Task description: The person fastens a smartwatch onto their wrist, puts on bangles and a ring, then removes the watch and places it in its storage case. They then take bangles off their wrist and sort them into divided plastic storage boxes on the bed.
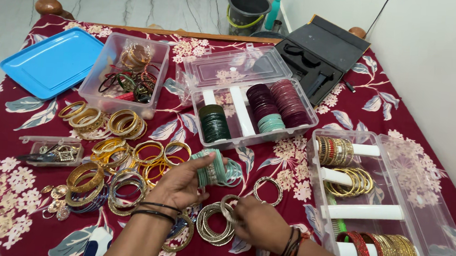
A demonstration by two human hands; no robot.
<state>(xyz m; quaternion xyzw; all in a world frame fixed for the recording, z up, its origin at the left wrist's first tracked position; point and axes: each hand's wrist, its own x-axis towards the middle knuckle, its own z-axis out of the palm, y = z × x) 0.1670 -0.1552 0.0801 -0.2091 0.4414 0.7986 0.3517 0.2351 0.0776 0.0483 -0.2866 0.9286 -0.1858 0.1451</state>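
Note:
My left hand (179, 185) grips a stack of teal and silver bangles (214, 169) just above the maroon floral bedsheet. Close beside it, my right hand (256, 222) pinches silver bangles (228, 207) off a small silver pile (214, 228) lying on the sheet. A single silver bangle (268, 190) lies to the right of the teal stack. Gold bangles (149, 157) are spread left of my left hand.
An open clear bangle box (251, 100) with green, maroon and teal stacks sits ahead. A second clear box (376, 205) with gold and red bangles stands right. A clear tub (126, 71), blue lid (52, 62), small clear case (52, 151) and black case (322, 52) lie beyond.

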